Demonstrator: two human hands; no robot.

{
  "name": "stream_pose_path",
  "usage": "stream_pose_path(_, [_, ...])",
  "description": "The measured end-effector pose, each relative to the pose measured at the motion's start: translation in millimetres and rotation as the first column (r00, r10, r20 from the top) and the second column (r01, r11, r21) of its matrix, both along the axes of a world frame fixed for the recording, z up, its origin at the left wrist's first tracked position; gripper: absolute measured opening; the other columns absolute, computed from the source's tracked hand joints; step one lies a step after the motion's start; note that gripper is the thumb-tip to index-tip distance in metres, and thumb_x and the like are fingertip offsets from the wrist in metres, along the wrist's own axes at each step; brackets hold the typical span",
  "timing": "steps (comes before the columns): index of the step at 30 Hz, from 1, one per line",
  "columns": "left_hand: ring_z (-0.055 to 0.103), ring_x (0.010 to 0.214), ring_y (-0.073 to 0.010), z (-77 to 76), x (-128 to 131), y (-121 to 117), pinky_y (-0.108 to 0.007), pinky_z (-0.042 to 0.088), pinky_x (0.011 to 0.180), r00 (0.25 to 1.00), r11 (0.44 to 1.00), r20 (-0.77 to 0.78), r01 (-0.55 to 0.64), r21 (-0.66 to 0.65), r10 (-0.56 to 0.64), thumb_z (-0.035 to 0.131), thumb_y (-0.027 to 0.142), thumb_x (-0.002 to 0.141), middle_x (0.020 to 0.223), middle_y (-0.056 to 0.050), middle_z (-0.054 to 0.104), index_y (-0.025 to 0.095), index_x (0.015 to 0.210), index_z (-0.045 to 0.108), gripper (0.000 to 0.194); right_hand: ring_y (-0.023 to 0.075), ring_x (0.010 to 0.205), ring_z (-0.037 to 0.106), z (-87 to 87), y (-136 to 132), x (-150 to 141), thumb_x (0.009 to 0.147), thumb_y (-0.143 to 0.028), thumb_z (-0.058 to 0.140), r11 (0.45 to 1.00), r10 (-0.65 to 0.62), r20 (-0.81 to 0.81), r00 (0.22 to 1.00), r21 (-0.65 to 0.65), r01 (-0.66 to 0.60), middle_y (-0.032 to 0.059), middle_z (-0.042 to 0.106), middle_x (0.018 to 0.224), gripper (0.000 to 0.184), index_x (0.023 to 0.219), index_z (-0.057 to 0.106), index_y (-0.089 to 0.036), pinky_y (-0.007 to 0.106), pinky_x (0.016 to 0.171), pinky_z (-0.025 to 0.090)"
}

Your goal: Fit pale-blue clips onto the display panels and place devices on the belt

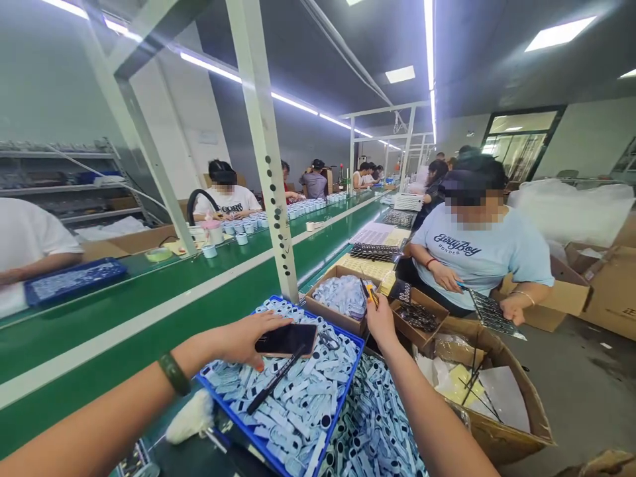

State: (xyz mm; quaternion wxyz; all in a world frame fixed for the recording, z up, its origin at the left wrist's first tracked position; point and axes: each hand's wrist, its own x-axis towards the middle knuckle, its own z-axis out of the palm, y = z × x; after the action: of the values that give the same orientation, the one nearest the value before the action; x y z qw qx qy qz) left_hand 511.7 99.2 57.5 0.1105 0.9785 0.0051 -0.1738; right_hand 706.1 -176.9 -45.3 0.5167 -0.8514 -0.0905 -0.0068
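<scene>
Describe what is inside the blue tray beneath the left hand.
Pale blue pieces fill the tray; a phone and a black marker lie on top. The bottom is covered, as is anything under the phone, marker and left hand.

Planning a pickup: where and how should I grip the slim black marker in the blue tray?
Probably pinch the black marker across its near half, from the near side: it slants, its far end overlapping the dark rectangular phone by the left hand.

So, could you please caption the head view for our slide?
Left hand at phone atop blue tray of parts; right hand holding yellow-and-black tool.
</scene>
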Motion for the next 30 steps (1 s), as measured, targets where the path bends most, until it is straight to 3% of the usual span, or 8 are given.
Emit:
stream_pose_path(3, [0.051, 0.140, -0.0381, 0.2, 10, 5, -0.051, 0.044, 0.121, 0.998, 1.000, 0.059, 0.016, -0.016, -0.015, 0.081, 0.024, 0.062, 0.151, -0.010, 0.054, 0.030, 0.157, 0.045, 0.102, 0.0320, 0.121, 0.067, 10.6, -7, -6, 0.103, -0.030, 0.035, 0.994, 0.003, 0.036, 0.999, -0.110, 0.001, 0.0202, 0.068, 0.133, 0.044, 0.138, 0.054, -0.010, 0.039, 0.099, 0.052])
stream_pose_path(8, [0.054, 0.131, -0.0340, 9.3, 9, 2, -0.046, 0.050, 0.111, 0.985, 0.997, 0.174, 0.004, -0.077, 0.010, 0.069, 0.023, 0.064, 0.143, -0.008, 0.053, 0.038, 0.162, 0.032, 0.106, 0.0258, 0.132, 0.060, 40.0, -9, -2, 0.105, -0.025, 0.039, 0.952, 0.121, 0.168, 0.978, -0.300, -0.066, 0.0125, 0.061, 0.145, 0.042, 0.145, 0.053, -0.019, 0.033, 0.106, 0.047])
stream_pose_path(11, [0.054, 0.129, -0.0331, 11.2, 4, 6, -0.044, 0.053, 0.105, 0.974, 0.992, 0.222, -0.026, -0.123, 0.053, 0.066, 0.025, 0.065, 0.141, -0.007, 0.052, 0.042, 0.162, 0.030, 0.104, 0.0254, 0.132, 0.058, 60.2, 4, 17, 0.106, -0.022, 0.043, 0.899, 0.218, 0.227, 0.949, -0.426, -0.104, 0.0109, 0.059, 0.145, 0.042, 0.147, 0.053, -0.023, 0.035, 0.107, 0.046])
stream_pose_path(15, [0.050, 0.134, -0.0336, 2.8, -4, 21, -0.044, 0.050, 0.110, 0.954, 0.991, 0.295, -0.022, -0.130, 0.060, 0.066, 0.029, 0.070, 0.144, -0.008, 0.050, 0.040, 0.161, 0.031, 0.098, 0.0273, 0.128, 0.058, 76.5, 22, 51, 0.106, -0.023, 0.052, 0.814, 0.299, 0.246, 0.922, -0.570, -0.112, 0.0114, 0.059, 0.142, 0.042, 0.148, 0.052, -0.022, 0.046, 0.109, 0.049])
stream_pose_path(21, [0.052, 0.132, -0.0315, -12.4, -20, 45, -0.038, 0.050, 0.109, 0.886, 0.979, 0.453, -0.006, -0.201, 0.098, 0.066, 0.031, 0.073, 0.145, -0.004, 0.051, 0.044, 0.160, 0.030, 0.095, 0.0278, 0.124, 0.061, 69.0, 40, 68, 0.103, -0.031, 0.065, 0.696, 0.272, 0.198, 0.942, -0.717, -0.051, 0.0112, 0.062, 0.134, 0.033, 0.133, 0.063, -0.017, 0.049, 0.105, 0.055])
stream_pose_path(26, [0.049, 0.138, -0.0300, -4.0, -33, 44, -0.041, 0.041, 0.120, 0.864, 0.952, 0.458, -0.072, -0.296, 0.208, 0.068, 0.036, 0.077, 0.153, -0.001, 0.046, 0.041, 0.160, 0.031, 0.091, 0.0307, 0.133, 0.053, 61.4, 41, 60, 0.106, -0.031, 0.058, 0.641, 0.228, 0.266, 0.937, -0.765, 0.062, 0.0119, 0.057, 0.141, 0.031, 0.134, 0.062, -0.019, 0.055, 0.112, 0.048])
stream_pose_path(30, [0.046, 0.142, -0.0285, 3.4, -44, 40, -0.042, 0.035, 0.125, 0.838, 0.917, 0.456, -0.120, -0.380, 0.299, 0.069, 0.042, 0.080, 0.158, 0.000, 0.043, 0.039, 0.160, 0.031, 0.089, 0.0298, 0.129, 0.057, 64.3, 39, 66, 0.106, -0.034, 0.059, 0.595, 0.250, 0.204, 0.946, -0.804, 0.016, 0.0112, 0.060, 0.137, 0.032, 0.134, 0.063, -0.020, 0.055, 0.111, 0.050])
